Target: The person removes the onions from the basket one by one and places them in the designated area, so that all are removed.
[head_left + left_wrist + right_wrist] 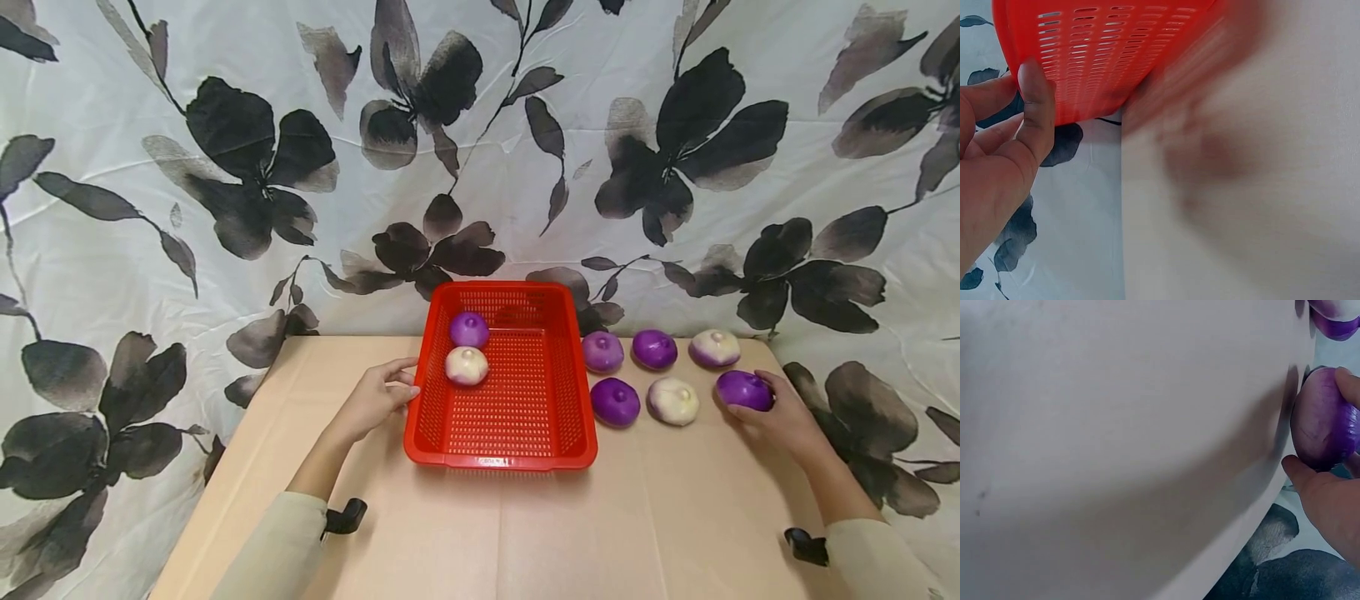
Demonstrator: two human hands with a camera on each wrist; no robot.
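Observation:
A red plastic basket (501,461) with perforated walls stands on the table and holds a purple turnip (469,329) and a mostly white turnip (467,366) on its left side. My left hand (380,397) touches the outside of the basket's left wall near the rim, its thumb (1034,94) against the red plastic in the left wrist view. At the far right, my right hand (787,417) grips a purple turnip (744,390), fingers and thumb around it. The right wrist view shows this turnip's paler side (1319,419); part of the hand is cut off there.
Several more turnips sit right of the basket: a light purple one (602,352), dark purple ones (655,349) (616,402) and white-and-purple ones (715,347) (672,401). Behind the beige table (480,533) hangs a floral cloth (540,208).

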